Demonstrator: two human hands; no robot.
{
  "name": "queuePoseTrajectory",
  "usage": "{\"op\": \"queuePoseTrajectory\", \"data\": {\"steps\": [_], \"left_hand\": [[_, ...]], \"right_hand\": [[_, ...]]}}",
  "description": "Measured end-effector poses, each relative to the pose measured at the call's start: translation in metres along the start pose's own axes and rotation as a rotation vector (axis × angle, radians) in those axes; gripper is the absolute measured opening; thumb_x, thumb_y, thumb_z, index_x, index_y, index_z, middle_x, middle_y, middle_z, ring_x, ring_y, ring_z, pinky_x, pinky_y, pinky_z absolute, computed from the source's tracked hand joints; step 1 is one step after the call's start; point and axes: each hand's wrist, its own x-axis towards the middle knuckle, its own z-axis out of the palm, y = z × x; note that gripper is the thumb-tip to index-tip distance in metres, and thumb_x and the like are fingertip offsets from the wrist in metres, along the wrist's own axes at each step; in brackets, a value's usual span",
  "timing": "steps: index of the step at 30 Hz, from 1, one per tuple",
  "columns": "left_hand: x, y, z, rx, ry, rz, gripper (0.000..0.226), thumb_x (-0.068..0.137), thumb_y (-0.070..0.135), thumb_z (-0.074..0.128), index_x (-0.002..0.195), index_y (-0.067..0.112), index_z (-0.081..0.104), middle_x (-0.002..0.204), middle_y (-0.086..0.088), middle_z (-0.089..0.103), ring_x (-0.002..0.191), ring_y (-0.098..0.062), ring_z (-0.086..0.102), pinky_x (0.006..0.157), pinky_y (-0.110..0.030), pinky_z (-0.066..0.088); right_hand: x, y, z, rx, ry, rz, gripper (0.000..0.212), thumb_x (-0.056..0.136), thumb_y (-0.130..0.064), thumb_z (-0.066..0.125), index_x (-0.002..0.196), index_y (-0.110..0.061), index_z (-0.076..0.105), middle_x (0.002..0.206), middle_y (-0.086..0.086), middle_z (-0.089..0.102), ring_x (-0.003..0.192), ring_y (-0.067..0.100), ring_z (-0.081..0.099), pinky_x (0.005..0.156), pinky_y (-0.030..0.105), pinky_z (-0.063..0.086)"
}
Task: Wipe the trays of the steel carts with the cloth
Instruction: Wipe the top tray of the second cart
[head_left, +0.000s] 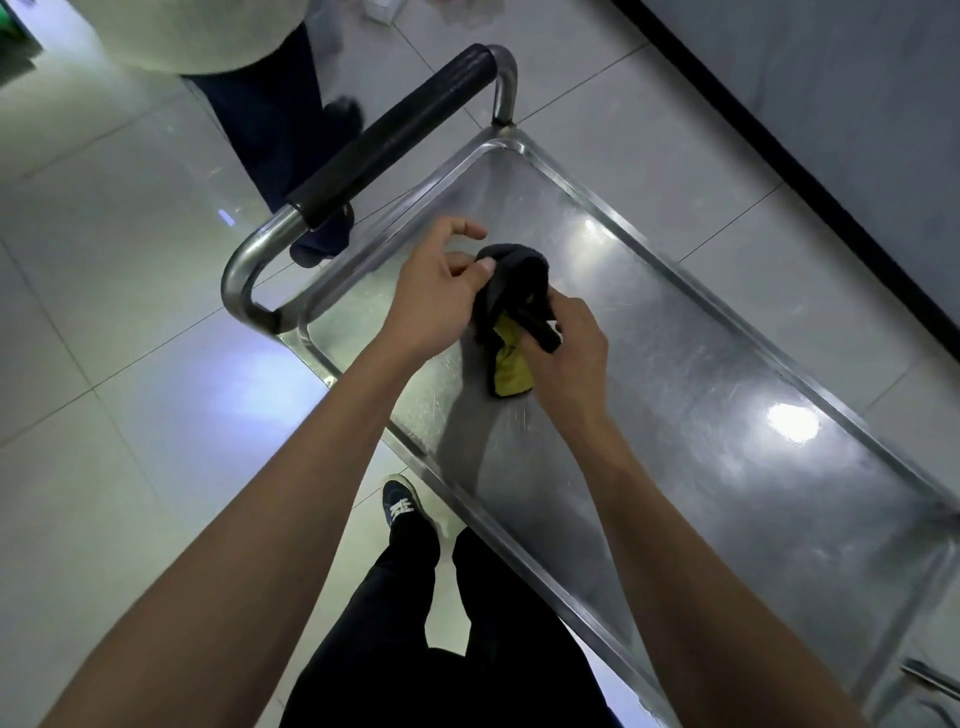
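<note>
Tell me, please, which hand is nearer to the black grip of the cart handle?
Left. The left hand pinches the cloth just below the black grip, beside it. The right hand holds the cloth's other end, lower over the tray.

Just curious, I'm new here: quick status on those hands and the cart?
Both hands, left and right, grip the bunched black-and-yellow cloth above the top tray. Second person's legs beyond the handle.
</note>
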Motion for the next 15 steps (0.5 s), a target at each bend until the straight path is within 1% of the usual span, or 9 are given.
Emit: {"op": "queuePoseTrajectory", "data": {"steps": [3, 5, 7, 8, 9, 11, 13, 14, 15], "left_hand": [[-0.002, -0.012, -0.004, 0.189, 0.013, 0.104, 0.026, 0.098, 0.023, 0.06, 0.114, 0.043, 0.055, 0.092, 0.012, 0.072, 0.086, 0.007, 0.064, 0.065, -0.005, 0.048], [-0.006, -0.02, -0.006, 0.257, 0.019, 0.129, 0.028, 0.097, 0.022, 0.059, 0.116, 0.043, 0.058, 0.098, 0.015, 0.069, 0.092, 0.008, 0.062, 0.072, -0.006, 0.049], [-0.01, -0.028, -0.01, 0.24, -0.029, 0.14, 0.036, 0.093, 0.018, 0.061, 0.12, 0.041, 0.059, 0.103, 0.022, 0.066, 0.097, 0.013, 0.058, 0.074, -0.002, 0.046], [-0.012, -0.032, -0.013, 0.236, -0.077, 0.154, 0.045, 0.089, 0.014, 0.064, 0.125, 0.04, 0.058, 0.109, 0.024, 0.064, 0.101, 0.015, 0.055, 0.076, 0.0, 0.042], [-0.014, -0.036, -0.015, 0.241, -0.132, 0.164, 0.058, 0.085, 0.009, 0.067, 0.132, 0.04, 0.055, 0.117, 0.023, 0.063, 0.104, 0.013, 0.054, 0.079, 0.002, 0.039], [-0.016, -0.042, -0.02, 0.311, -0.224, 0.182, 0.079, 0.079, 0.001, 0.071, 0.144, 0.04, 0.046, 0.126, 0.013, 0.061, 0.106, 0.002, 0.054, 0.083, 0.0, 0.039], [-0.016, -0.043, -0.021, 0.474, -0.225, 0.262, 0.08, 0.079, 0.0, 0.071, 0.147, 0.034, 0.046, 0.115, 0.004, 0.062, 0.102, -0.008, 0.05, 0.086, -0.014, 0.041], [-0.016, -0.041, -0.02, 0.546, -0.192, 0.319, 0.074, 0.08, 0.001, 0.07, 0.145, 0.031, 0.05, 0.105, 0.002, 0.061, 0.097, -0.01, 0.046, 0.084, -0.021, 0.04], [-0.015, -0.04, -0.02, 0.582, -0.152, 0.373, 0.065, 0.082, 0.003, 0.068, 0.141, 0.028, 0.056, 0.097, 0.002, 0.06, 0.093, -0.009, 0.043, 0.081, -0.023, 0.036]], "right_hand": [[-0.001, 0.001, 0.003, -0.025, 0.033, -0.043, 0.037, 0.083, -0.013, 0.066, 0.119, -0.021, 0.068, 0.097, 0.002, 0.063, 0.086, 0.014, 0.059, 0.078, 0.03, 0.052], [0.0, 0.001, 0.005, -0.049, 0.043, -0.062, 0.034, 0.082, -0.008, 0.065, 0.114, -0.019, 0.071, 0.094, 0.005, 0.064, 0.084, 0.018, 0.059, 0.077, 0.036, 0.054], [0.001, 0.001, 0.005, -0.024, 0.026, -0.067, 0.035, 0.082, -0.006, 0.063, 0.113, -0.018, 0.072, 0.092, 0.006, 0.063, 0.083, 0.018, 0.058, 0.075, 0.034, 0.051], [0.002, 0.001, 0.004, 0.006, 0.015, -0.052, 0.035, 0.083, -0.007, 0.061, 0.113, -0.02, 0.073, 0.091, 0.005, 0.062, 0.083, 0.016, 0.058, 0.075, 0.032, 0.05], [0.002, 0.0, 0.002, 0.042, 0.005, -0.027, 0.034, 0.084, -0.009, 0.059, 0.111, -0.025, 0.072, 0.091, 0.002, 0.061, 0.084, 0.013, 0.057, 0.075, 0.028, 0.048], [0.002, -0.002, -0.003, 0.123, 0.004, 0.031, 0.035, 0.086, -0.01, 0.058, 0.108, -0.034, 0.071, 0.097, -0.002, 0.061, 0.09, 0.006, 0.058, 0.08, 0.023, 0.049], [0.001, -0.006, -0.009, 0.236, 0.003, 0.102, 0.036, 0.085, -0.005, 0.061, 0.105, -0.034, 0.07, 0.107, -0.003, 0.065, 0.1, 0.004, 0.061, 0.09, 0.027, 0.054], [0.002, -0.008, -0.012, 0.294, -0.011, 0.138, 0.035, 0.084, -0.004, 0.061, 0.102, -0.033, 0.071, 0.108, -0.004, 0.068, 0.102, 0.005, 0.064, 0.091, 0.029, 0.055], [0.003, -0.009, -0.016, 0.34, -0.039, 0.165, 0.034, 0.084, -0.005, 0.061, 0.102, -0.031, 0.073, 0.105, -0.006, 0.072, 0.101, 0.007, 0.066, 0.09, 0.03, 0.056]]}}
